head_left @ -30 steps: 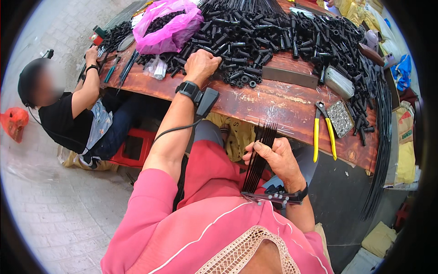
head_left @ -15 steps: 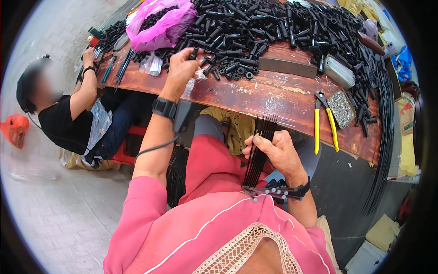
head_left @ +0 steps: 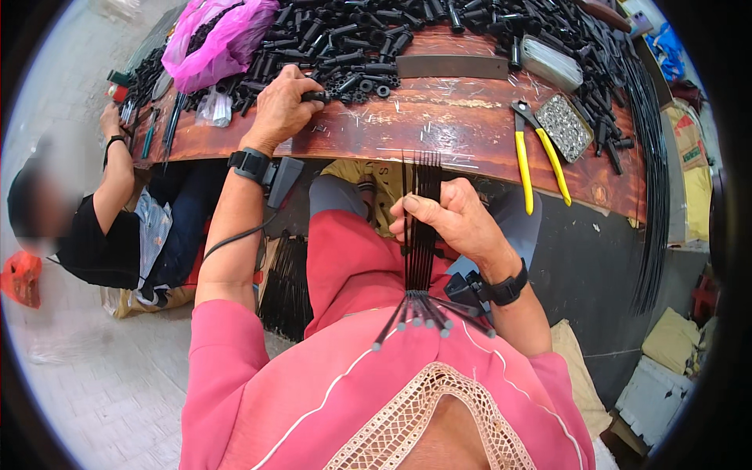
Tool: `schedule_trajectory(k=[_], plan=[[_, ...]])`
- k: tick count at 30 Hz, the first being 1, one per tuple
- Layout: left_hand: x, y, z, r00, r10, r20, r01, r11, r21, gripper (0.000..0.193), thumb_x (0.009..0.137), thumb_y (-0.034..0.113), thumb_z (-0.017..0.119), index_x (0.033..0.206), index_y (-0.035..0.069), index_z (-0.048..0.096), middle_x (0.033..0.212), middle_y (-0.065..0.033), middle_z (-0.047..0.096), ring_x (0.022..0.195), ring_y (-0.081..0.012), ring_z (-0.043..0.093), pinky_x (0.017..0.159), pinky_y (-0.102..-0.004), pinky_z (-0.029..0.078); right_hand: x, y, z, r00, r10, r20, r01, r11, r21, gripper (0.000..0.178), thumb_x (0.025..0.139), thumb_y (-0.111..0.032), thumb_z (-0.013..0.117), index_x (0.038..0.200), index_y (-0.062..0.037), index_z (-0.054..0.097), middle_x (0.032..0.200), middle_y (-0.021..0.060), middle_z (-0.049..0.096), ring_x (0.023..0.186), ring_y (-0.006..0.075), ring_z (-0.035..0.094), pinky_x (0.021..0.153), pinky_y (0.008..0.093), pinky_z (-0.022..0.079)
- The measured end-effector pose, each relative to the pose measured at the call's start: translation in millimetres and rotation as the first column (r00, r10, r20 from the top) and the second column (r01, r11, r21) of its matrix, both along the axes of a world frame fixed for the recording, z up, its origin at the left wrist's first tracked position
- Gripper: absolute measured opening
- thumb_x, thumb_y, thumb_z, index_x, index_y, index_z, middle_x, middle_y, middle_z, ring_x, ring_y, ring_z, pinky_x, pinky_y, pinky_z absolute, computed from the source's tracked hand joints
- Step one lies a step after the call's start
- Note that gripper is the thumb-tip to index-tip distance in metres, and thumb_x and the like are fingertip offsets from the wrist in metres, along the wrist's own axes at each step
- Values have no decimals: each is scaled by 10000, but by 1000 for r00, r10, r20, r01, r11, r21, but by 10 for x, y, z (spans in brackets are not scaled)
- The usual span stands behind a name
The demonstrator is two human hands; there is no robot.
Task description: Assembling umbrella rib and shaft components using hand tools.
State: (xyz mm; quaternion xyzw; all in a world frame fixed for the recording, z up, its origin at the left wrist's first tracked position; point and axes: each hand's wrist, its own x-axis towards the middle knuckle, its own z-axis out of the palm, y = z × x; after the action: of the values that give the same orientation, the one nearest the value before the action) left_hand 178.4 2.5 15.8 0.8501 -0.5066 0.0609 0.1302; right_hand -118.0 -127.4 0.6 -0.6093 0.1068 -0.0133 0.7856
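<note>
My left hand (head_left: 283, 108) is closed, thumb and fingers pinching a short black tube (head_left: 315, 96) above the near edge of a pile of black tubes (head_left: 345, 43). Over my lap, my right hand (head_left: 458, 215) grips a bundle of thin black rods (head_left: 421, 254) between thumb and fingers. The rods stand nearly upright in the view; their thin tips point to the table, and their round grey ends fan out by my chest. Small black rings (head_left: 382, 91) lie right of my left hand.
On the wooden table (head_left: 462, 129) are a flat metal bar (head_left: 452, 67), yellow-handled cutters (head_left: 540, 160), a tray of small metal pieces (head_left: 564, 127) and a pink plastic bag (head_left: 215, 43). Long black rods (head_left: 650, 196) hang over the right edge. A co-worker (head_left: 90, 204) sits at left.
The view has shifted, so the table sits higher in it. My left hand has turned the tube from upright to lying level. The rod bundle has straightened, its grey ends spreading apart.
</note>
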Motion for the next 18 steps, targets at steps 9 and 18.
schedule_trajectory(k=[9,18], plan=[[-930,-124,88,159,-464,-871,-451,751,-483,280,904,64,613,1168,-29,591,894,-125,675,670,-157,634,637,-266,533,-38,-11,-76,1000,-20,-6,21,996,83,288,947,-220,596,883,38,704,731,77,705,653,104,660,586,235,525],[-1385,-143,-256,-357,-641,-679,-562,728,-392,272,927,58,606,1190,35,540,977,-149,652,838,-242,678,723,-373,604,8,-2,-154,1000,-29,-3,29,987,157,288,939,-243,605,913,28,696,733,81,697,651,110,661,584,238,529]])
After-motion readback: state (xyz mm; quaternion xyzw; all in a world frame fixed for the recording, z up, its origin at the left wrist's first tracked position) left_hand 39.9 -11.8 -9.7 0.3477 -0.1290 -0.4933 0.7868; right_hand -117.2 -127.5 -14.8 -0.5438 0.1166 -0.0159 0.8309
